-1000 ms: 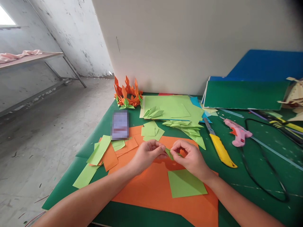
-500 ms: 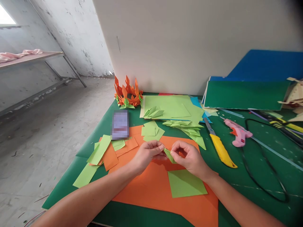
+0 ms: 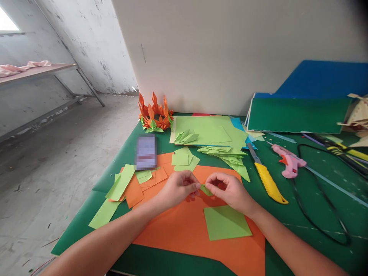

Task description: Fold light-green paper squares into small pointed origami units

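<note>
Between my two hands is a small folded piece of green paper [image 3: 206, 190], mostly covered by fingers. My left hand [image 3: 184, 186] pinches its left end between thumb and fingers. On the other end, my right hand [image 3: 223, 188] grips with thumb and forefinger. Both hands hover over a large orange sheet [image 3: 172, 230]. A flat green paper square [image 3: 227, 223] lies on that sheet below my right hand. Beyond my hands sit a pile of folded green paper pieces [image 3: 227, 153] and a few small green paper scraps [image 3: 184, 159].
An orange and green folded-paper crown [image 3: 155, 115] stands at the back left, behind a blurred purple rectangle [image 3: 146, 151]. Green and orange strips [image 3: 122, 182] lie left. On the right are a yellow utility knife [image 3: 268, 182], a pink glue gun [image 3: 289, 161] and its black cord [image 3: 309, 218].
The folded green paper has turned flatter between my fingers, and less of it shows. My fingertips have shifted slightly; everything else stays in place.
</note>
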A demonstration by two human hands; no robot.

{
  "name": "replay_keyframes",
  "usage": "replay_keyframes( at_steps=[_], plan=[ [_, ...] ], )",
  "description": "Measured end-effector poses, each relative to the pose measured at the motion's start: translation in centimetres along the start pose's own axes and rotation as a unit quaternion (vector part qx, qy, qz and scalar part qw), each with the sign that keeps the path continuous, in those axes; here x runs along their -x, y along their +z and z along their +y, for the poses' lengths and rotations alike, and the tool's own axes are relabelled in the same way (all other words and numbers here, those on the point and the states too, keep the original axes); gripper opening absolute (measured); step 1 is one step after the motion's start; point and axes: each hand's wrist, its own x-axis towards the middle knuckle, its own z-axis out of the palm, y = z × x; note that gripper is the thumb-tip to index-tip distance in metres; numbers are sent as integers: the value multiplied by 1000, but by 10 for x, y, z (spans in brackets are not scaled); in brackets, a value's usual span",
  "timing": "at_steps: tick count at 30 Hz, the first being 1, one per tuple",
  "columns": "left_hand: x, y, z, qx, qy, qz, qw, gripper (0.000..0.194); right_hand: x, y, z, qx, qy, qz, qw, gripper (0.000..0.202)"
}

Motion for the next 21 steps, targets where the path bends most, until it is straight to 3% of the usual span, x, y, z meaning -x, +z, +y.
replay_keyframes(
  at_steps=[4,7,9,15,18,21],
  plan=[
    [3,-3,3,-145,15,18,989,10,-2,-3,5,17,-13,-4,1000,14],
    [6,-2,5,-306,68,55,948,6,-2,-3,9,34,-29,-17,999,14],
    [7,1,6,-358,90,64,927,8,-2,-3,10,47,-31,-18,998,14],
    [6,3,1,-374,181,61,908,11,-1,-5,8,85,-42,-29,995,11],
    [4,1,-4,-360,223,17,906,17,-1,-5,9,93,-53,-35,994,9],
    [0,-1,-11,-379,266,-18,886,22,-3,-2,12,122,-70,-28,990,10]
  ],
)
